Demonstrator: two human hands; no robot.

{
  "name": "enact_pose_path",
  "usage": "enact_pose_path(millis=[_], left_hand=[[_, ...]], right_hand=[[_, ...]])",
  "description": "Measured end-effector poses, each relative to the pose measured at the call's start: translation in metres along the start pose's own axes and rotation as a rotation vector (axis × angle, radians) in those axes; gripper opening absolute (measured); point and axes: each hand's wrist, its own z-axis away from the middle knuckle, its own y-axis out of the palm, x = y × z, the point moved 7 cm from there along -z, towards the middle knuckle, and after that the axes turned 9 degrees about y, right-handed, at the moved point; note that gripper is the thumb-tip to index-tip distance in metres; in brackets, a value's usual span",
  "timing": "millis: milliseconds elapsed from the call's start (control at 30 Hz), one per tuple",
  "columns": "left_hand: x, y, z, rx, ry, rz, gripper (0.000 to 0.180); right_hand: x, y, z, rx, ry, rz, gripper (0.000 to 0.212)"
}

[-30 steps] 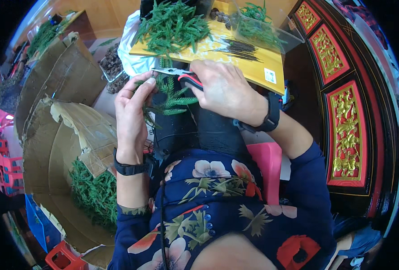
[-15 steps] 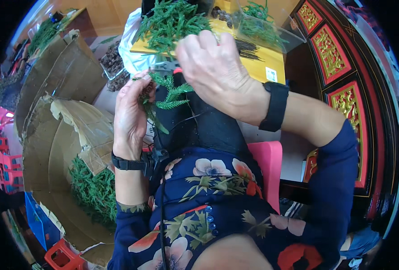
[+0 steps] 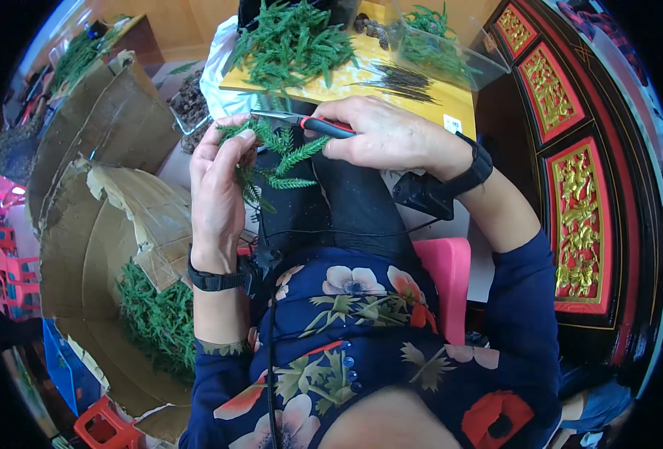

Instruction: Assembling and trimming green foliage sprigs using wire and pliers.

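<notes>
Between the fingers and thumb of my left hand is a green artificial pine sprig, its needled tips fanning out to the right over my lap. My right hand is closed around the dark and red handles of a pair of pliers. The metal jaws point left and reach the top of the sprig beside my left fingertips. Whether the jaws grip a stem or wire there, I cannot tell. The stem end inside my left hand is hidden.
Ahead, a yellow table bears a heap of green sprigs, dark thin wires, pine cones and a clear plastic bin. At left stands a large cardboard box with more greenery. Carved panels rise on the right.
My right hand has lowered and turned, so the pliers' handles now show, with the jaws still near my left fingertips. The left hand stays in place with the sprig.
</notes>
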Motion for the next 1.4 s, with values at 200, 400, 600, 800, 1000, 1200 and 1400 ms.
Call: enact_pose_path(millis=[200,400,600,800,1000,1200,1400], left_hand=[[0.0,0.003,0.003,-0.008,-0.057,-0.006,0.02],[0.002,0.002,0.005,-0.011,-0.091,0.038,0.02],[-0.001,0.006,0.007,-0.012,-0.1,0.048,0.018],[0.004,0.005,0.006,-0.042,-0.112,0.05,0.016],[0.006,0.008,0.006,-0.02,-0.123,0.058,0.014],[0.005,0.009,0.005,0.036,-0.111,0.003,0.015],[-0.009,0.014,0.008,0.05,-0.166,-0.049,0.023]], right_hand=[[-0.001,0.006,-0.004,0.118,-0.015,-0.07,0.035],[0.003,0.004,-0.001,0.065,-0.014,0.03,0.032],[0.007,0.007,0.008,0.002,-0.001,0.003,0.029],[0.01,0.006,0.012,-0.125,0.008,0.098,0.028],[0.008,-0.001,0.01,-0.17,-0.022,0.089,0.028],[0.008,0.002,0.011,-0.12,0.02,0.058,0.027],[0.005,-0.003,0.017,-0.201,-0.008,0.043,0.023]])
